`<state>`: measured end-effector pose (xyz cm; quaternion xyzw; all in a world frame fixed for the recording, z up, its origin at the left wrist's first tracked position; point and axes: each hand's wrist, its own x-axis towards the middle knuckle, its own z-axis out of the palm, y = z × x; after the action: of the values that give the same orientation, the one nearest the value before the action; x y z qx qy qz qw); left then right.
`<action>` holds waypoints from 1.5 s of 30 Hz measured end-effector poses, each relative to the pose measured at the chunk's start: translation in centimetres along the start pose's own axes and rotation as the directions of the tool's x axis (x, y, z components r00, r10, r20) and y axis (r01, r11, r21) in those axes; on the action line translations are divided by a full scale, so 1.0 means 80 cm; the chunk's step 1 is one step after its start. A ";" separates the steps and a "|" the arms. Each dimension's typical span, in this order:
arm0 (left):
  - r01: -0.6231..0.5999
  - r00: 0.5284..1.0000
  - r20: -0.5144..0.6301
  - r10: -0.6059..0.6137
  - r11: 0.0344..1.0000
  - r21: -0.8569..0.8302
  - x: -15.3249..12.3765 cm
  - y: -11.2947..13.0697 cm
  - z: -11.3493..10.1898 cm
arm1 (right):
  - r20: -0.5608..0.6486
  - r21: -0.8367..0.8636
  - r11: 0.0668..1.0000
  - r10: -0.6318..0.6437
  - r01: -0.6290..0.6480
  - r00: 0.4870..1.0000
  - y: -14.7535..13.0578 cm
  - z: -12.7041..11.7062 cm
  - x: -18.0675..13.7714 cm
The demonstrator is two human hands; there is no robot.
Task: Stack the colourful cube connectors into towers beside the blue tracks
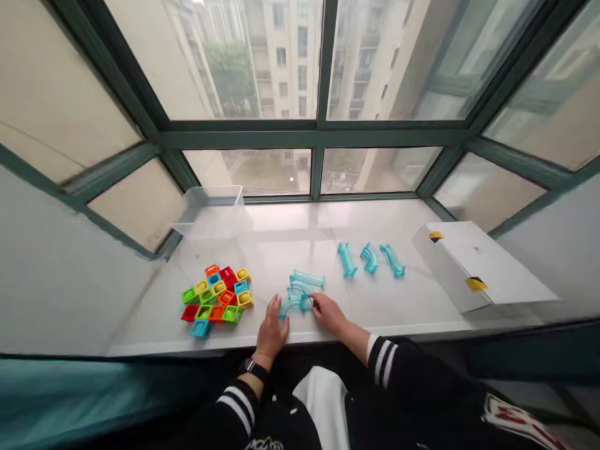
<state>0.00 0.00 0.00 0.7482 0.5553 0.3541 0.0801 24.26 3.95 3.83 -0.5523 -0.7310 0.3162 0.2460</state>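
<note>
A curved, translucent blue track piece [289, 304] lies on the white sill, near its front edge. My left hand [272, 329] is at its left end, thumb and fingers closed around that end. On the other side, the fingers of my right hand [328, 312] are pinched at the right end of the blue pieces, by a small blue end part [305, 302]. Just beyond my hands lies a straight translucent blue track piece [307, 279], with another blue piece close below it. The overlap of these clear parts hides exactly where they touch.
Left of my hands sits a cluster of colourful hollow blocks [219, 296]. Farther right lie a straight blue piece [347, 259], a curved one [369, 259] and a wavy one [392, 260]. A clear plastic bin [210, 215] stands back left, a white box [487, 265] right.
</note>
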 end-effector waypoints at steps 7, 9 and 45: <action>-0.016 1.000 0.005 0.016 1.000 -0.009 0.002 0.001 -0.003 | -0.058 0.018 1.000 0.016 -0.015 0.998 0.019 -0.008 -0.001; -0.013 1.000 0.004 0.013 1.000 0.010 0.003 0.002 -0.003 | -0.092 0.017 1.000 0.026 -0.024 0.995 0.028 -0.016 -0.004; 0.085 0.918 0.379 0.111 0.882 -0.464 0.031 0.136 0.041 | -0.254 0.067 0.997 -0.013 0.031 0.967 0.061 -0.095 -0.097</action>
<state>10.80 -0.93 4.29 0.7656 0.4194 0.3206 0.3676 34.92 -1.14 5.34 -0.5711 -0.6882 0.2658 0.3600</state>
